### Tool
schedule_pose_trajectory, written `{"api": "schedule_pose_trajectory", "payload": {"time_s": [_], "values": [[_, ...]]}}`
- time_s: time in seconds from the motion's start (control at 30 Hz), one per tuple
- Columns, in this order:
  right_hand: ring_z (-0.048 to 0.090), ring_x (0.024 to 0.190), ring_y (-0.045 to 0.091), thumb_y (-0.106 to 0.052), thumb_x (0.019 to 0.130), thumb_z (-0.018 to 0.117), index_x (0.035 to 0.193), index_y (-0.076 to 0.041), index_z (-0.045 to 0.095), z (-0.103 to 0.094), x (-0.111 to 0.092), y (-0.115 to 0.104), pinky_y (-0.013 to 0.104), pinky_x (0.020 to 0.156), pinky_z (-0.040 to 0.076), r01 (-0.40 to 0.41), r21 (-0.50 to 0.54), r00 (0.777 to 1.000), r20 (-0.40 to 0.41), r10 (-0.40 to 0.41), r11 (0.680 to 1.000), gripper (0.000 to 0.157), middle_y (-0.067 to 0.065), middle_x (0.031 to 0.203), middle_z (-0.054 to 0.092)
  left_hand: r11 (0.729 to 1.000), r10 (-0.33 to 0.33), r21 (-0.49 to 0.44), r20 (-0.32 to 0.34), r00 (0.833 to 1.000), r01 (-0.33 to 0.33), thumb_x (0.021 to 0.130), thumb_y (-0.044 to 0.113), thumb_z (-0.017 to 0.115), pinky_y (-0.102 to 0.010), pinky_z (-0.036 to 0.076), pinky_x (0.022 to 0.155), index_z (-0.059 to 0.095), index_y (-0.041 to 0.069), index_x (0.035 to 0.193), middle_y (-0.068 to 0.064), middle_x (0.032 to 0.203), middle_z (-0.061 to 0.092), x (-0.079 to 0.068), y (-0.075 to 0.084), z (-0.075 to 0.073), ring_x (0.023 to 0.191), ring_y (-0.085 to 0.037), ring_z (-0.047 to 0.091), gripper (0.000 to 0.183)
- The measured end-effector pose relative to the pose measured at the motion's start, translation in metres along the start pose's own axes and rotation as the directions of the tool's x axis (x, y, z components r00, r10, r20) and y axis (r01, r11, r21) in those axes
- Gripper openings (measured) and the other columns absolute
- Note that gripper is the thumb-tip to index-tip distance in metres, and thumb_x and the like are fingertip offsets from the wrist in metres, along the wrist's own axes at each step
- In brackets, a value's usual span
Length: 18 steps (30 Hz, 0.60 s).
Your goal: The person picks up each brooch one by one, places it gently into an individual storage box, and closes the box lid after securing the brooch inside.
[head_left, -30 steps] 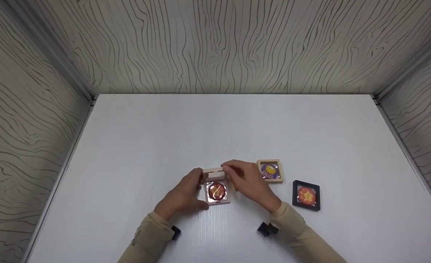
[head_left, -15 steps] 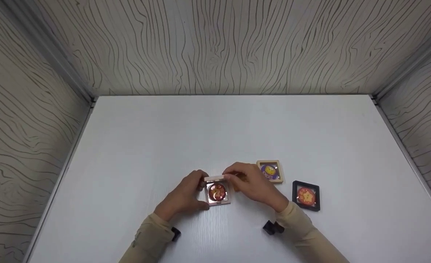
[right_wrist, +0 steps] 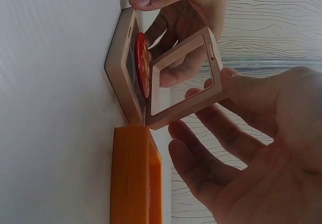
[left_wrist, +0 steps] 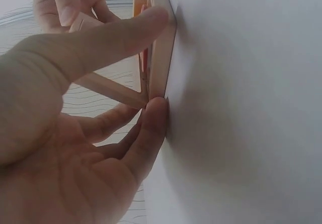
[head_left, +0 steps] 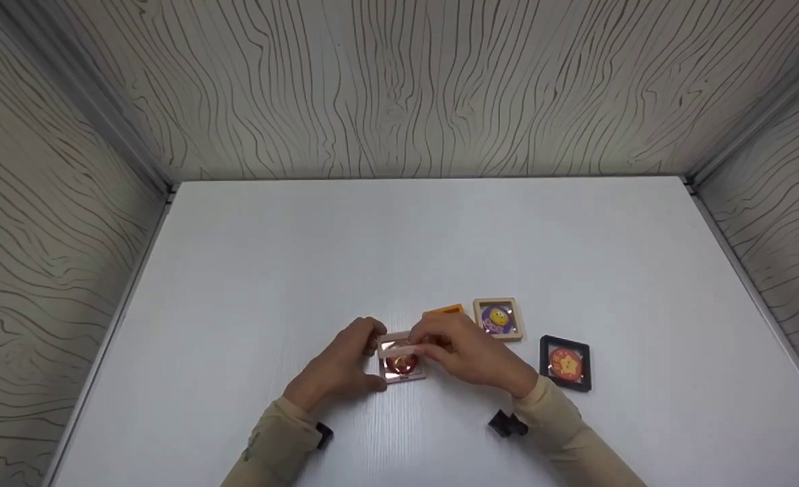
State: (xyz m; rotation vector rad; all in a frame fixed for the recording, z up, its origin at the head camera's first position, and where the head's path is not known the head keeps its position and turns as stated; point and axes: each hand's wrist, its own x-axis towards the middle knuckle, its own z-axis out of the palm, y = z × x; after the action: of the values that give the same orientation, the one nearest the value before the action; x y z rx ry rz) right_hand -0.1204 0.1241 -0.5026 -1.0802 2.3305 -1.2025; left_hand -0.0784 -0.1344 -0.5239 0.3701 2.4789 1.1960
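A pink hinged display frame (right_wrist: 121, 68) lies on the table with its lid (right_wrist: 186, 108) partly raised. On the clear film inside rests a round red badge (right_wrist: 142, 65). My left hand (head_left: 338, 362) grips the base by its left side, thumb at the near corner and fingers at the far one. The lid's free edge is pinched between thumb and fingers of my right hand (head_left: 470, 352). In the left wrist view the thumb (left_wrist: 115, 43) lies across the frame's edge.
An orange frame (right_wrist: 131, 178) touches or nearly touches the pink one, partly behind my right hand. Farther right lie a beige frame (head_left: 498, 318) with a purple and yellow badge and a black frame (head_left: 565, 363) with a red star badge. Patterned panels (head_left: 399, 88) enclose the white table.
My right hand has swung the pink lid down toward the base and nearer to me. The orange frame shows more behind it. The left hand keeps its hold.
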Motion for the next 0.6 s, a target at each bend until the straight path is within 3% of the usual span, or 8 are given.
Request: {"api": "schedule_pose_trajectory", "payload": {"time_s": [0.2,0.33,0.6], "values": [[0.064,0.106,0.012,-0.022,0.104,0.071,0.109,-0.020,0.076,0.004,-0.006,-0.002,0.037,0.095,0.055,-0.009,-0.103,1.000,0.019,0.012,0.995,0.007,-0.006,0.113,0.071,1.000,-0.026,0.012,-0.005,1.000,0.026,0.078,0.009,0.094,-0.049,0.052,0.104,0.052,0.010,0.136,-0.003,0.123,0.060,0.000,0.000,0.001,0.117,-0.023,0.059,0.071],[0.062,0.116,0.017,-0.018,0.101,0.074,0.107,-0.018,0.077,0.008,-0.009,-0.005,0.043,0.103,0.052,-0.004,-0.185,1.000,0.025,0.009,0.983,0.006,-0.003,0.116,0.069,1.000,-0.010,0.011,-0.010,1.000,0.010,0.077,0.009,0.094,-0.049,0.052,0.103,0.053,0.009,0.136,-0.005,0.124,0.060,0.000,-0.001,0.001,0.118,-0.024,0.060,0.072],[0.060,0.106,0.013,-0.017,0.099,0.076,0.100,-0.015,0.080,0.019,-0.007,-0.015,0.036,0.095,0.054,0.048,-0.366,0.999,0.037,-0.037,0.929,0.004,-0.004,0.103,0.070,0.998,0.059,0.034,-0.003,0.998,-0.059,0.076,0.008,0.095,-0.045,0.054,0.103,0.056,0.008,0.133,-0.004,0.124,0.058,-0.001,-0.004,0.000,0.116,-0.022,0.060,0.069]]}}
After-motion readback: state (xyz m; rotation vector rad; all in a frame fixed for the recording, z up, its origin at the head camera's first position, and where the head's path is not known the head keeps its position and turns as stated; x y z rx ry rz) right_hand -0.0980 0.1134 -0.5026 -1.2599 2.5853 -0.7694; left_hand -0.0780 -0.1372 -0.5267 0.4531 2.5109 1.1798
